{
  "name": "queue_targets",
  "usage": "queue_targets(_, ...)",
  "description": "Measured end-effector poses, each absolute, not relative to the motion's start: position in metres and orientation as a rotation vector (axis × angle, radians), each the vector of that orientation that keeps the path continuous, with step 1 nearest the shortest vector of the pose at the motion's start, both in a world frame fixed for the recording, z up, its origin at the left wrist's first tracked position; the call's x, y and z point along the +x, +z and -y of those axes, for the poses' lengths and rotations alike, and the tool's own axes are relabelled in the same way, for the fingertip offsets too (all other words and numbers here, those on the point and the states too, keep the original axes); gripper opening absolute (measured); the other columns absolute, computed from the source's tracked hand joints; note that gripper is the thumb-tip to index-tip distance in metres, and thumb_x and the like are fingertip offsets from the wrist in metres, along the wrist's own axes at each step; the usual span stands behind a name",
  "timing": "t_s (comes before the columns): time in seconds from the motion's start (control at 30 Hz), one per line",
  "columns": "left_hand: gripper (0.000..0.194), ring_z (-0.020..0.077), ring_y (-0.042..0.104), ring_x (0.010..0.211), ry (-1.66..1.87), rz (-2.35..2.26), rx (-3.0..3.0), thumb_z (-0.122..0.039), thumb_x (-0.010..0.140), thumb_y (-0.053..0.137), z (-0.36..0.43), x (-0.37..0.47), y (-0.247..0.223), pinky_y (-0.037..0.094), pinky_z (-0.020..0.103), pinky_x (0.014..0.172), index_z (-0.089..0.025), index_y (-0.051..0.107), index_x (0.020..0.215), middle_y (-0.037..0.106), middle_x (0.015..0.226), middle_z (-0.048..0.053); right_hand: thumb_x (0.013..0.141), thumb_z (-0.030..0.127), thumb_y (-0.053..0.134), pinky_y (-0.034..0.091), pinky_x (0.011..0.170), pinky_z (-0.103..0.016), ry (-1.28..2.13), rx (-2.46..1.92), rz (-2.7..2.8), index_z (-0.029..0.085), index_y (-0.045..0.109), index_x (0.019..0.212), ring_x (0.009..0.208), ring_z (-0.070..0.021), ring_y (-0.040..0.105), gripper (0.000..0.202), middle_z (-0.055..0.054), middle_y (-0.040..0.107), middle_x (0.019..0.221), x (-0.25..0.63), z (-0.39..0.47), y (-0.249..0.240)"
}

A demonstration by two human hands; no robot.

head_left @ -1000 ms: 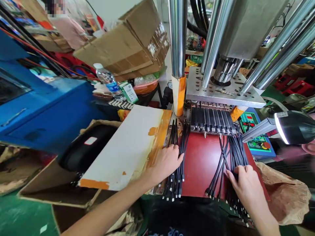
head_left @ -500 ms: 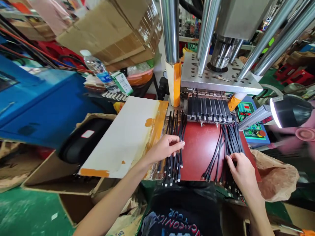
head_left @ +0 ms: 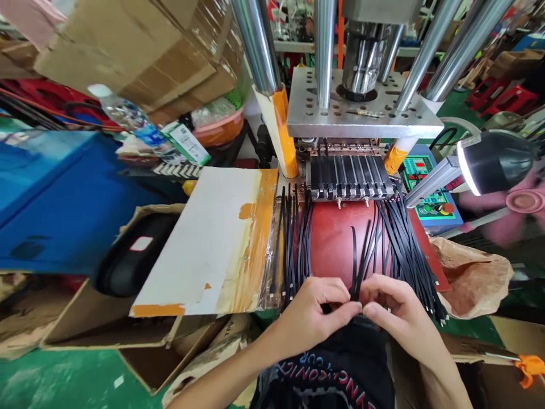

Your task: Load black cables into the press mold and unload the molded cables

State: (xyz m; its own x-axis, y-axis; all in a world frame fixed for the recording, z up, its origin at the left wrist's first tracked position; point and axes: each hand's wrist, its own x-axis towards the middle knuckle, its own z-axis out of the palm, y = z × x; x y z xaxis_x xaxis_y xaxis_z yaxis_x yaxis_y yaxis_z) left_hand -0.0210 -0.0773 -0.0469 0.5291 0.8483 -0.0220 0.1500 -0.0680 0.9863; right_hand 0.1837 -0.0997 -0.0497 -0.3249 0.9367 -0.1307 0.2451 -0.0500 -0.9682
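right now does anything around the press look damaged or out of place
Yes, mildly. The white board at left looks worn: orange patches mark its surface and its right-hand strip looks wrinkled. A white scrap lies on the green floor like litter. The black cables at right fan out unevenly.

Bright scene — soft glare on red board (head_left: 332,236) — blurry pink fan (head_left: 526,201).

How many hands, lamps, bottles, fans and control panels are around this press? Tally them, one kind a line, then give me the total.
Left hand and right hand, close together at black cables: 2
Lamp: 1
Bottle: 1
Fan: 1
Control panel: 1
Total: 6
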Motion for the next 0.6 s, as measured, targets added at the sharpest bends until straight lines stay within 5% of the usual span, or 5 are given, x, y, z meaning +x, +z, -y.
queue_targets(0.2,0.047,0.0100,0.049,0.064,0.514,-0.973,1.642,-0.031,0.102,0.066,0.107,-0.027,-0.075,0.034,0.026,0.064,-0.016,0.056,0.060,0.055,0.068,-0.003,0.103,0.042,0.064,0.036,0.056,-0.025,1.284,-1.217,1.437,0.020,0.077,0.081,0.060,-0.0110,0.047,0.034,0.003,0.051,0.068,0.162,0.083,-0.057)
queue_targets(0.37,0.031,0.0122,0.058,0.067,0.268,-0.961,1.758,-0.027,0.099,0.072,0.112,-0.030,-0.085,0.038,0.026,0.066,-0.017,0.069,0.070,0.065,0.074,-0.002,0.103,0.038,0.065,0.035,0.056,-0.026,1.123,-1.228,1.457,0.020,0.078,0.083,0.062,-0.0118,0.048,0.030,0.002,0.053,0.069,0.165,0.080,-0.064)
queue_targets(0.43,0.013,0.0147,0.063,0.075,0.358,-1.045,1.755,-0.030,0.096,0.075,0.098,-0.031,-0.072,0.044,0.026,0.070,-0.018,0.076,0.091,0.070,0.088,0.001,0.103,0.036,0.065,0.039,0.059,-0.026,1.127,-1.202,1.508,0.021,0.078,0.084,0.066,-0.0133,0.053,0.028,0.001,0.057,0.072,0.167,0.083,-0.066)
queue_targets(0.5,0.027,0.0167,0.065,0.083,0.602,-1.115,1.704,-0.035,0.095,0.077,0.077,-0.031,-0.054,0.049,0.028,0.076,-0.019,0.075,0.117,0.071,0.102,0.004,0.103,0.034,0.065,0.041,0.063,-0.027,1.159,-1.163,1.555,0.021,0.077,0.084,0.070,-0.0148,0.056,0.027,-0.001,0.060,0.076,0.166,0.087,-0.069)
queue_targets(0.6,0.021,0.0156,0.066,0.084,0.834,-0.969,1.631,-0.033,0.097,0.074,0.044,-0.030,-0.030,0.051,0.027,0.076,-0.018,0.077,0.112,0.071,0.099,0.004,0.103,0.031,0.064,0.045,0.068,-0.028,1.184,-1.118,1.610,0.022,0.077,0.086,0.074,-0.0160,0.057,0.023,-0.002,0.061,0.081,0.161,0.094,-0.075)
